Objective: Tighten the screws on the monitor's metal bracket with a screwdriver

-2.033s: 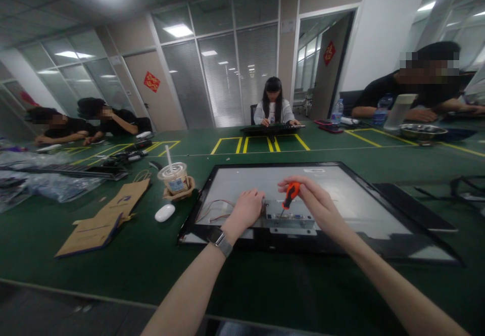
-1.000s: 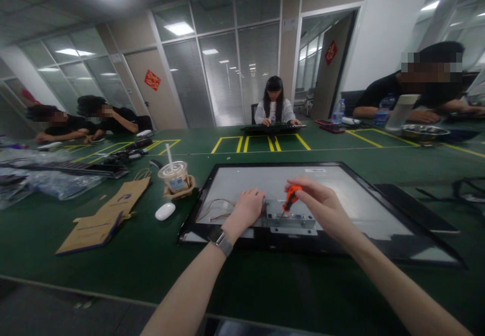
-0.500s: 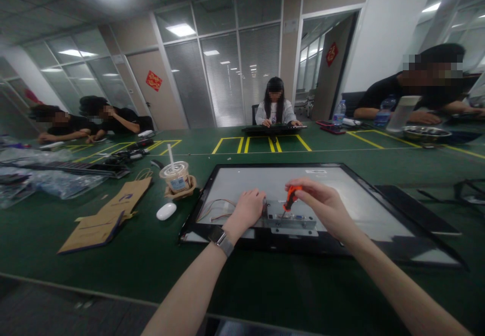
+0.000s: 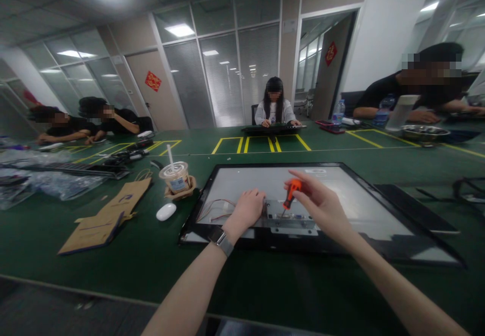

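A flat display panel (image 4: pixel 246 174) with a black frame lies back side up in front of me. Near its front edge sits a metal bracket (image 4: pixel 293 231) with ports and screws along it. My left hand (image 4: pixel 250 208) is closed at the bracket's left end, fingertips against it and partly hidden. In my right hand (image 4: pixel 320 199) is an orange and black screwdriver (image 4: pixel 291 194), gripped by the handle between thumb and fingers. It leans, its tip down at the row of ports. Loose thin wires (image 4: pixel 217 208) lie on the panel left of my left hand.
Left of the panel are a white mouse (image 4: pixel 165 212), an iced drink cup (image 4: pixel 177 178) in a cardboard holder and a brown paper bag (image 4: pixel 109 217). A black flat slab (image 4: pixel 413 207) lies at the right. Several people sit around the green table (image 4: pixel 151 260).
My right hand has turned slightly on the screwdriver handle, and its fingers have lifted and opened a little. The screwdriver tip stays at the ports. My left hand keeps its place.
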A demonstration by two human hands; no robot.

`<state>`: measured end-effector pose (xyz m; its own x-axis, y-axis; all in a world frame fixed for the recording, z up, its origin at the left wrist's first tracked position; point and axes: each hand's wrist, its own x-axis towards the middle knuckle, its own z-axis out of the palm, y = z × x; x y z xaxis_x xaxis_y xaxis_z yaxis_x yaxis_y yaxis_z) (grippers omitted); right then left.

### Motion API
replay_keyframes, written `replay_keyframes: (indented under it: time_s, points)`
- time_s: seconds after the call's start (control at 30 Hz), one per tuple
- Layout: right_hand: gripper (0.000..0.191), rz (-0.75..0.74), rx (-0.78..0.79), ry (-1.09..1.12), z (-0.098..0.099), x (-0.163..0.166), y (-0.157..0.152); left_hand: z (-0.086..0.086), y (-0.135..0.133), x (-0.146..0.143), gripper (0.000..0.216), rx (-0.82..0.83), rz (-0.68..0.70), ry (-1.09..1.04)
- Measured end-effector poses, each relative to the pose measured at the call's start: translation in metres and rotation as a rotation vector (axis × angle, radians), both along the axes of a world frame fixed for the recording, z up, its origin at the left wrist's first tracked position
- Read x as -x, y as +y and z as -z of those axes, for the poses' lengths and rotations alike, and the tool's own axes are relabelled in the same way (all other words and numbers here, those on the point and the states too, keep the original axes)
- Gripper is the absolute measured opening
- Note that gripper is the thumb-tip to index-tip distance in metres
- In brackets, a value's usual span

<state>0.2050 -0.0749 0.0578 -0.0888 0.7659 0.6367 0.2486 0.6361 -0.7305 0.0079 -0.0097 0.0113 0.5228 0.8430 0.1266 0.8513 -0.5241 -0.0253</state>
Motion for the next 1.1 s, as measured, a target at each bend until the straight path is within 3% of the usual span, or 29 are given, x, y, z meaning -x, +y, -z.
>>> replay_keyframes:
  time_s: [0.2,0.47,0.67,0.9,1.1]
  points:
    - [0.031,-0.018,-0.022,-0.021,-0.0016,0.0007,-0.0012,-0.0012,-0.0001,0.0000,0.026,0.007,0.005,0.006]
    - [0.018,0.174,-0.189,-0.110,-0.0043,0.0002,0.0004,-0.0045,-0.0012,-0.0019,0.028,0.041,-0.011,0.025]
    - [0.035,0.000,-0.075,-0.064,-0.0015,0.0003,-0.0018,-0.0040,-0.0017,-0.0013,0.028,0.020,-0.001,0.009]
    - [0.024,0.155,-0.129,-0.030,0.0026,0.0009,0.0028,-0.0023,-0.0009,-0.0008,0.029,0.016,0.001,0.009]
    - [0.032,0.051,-0.106,-0.059,-0.0023,0.0009,-0.0031,-0.0011,-0.0006,-0.0005,0.029,0.006,0.006,0.003]
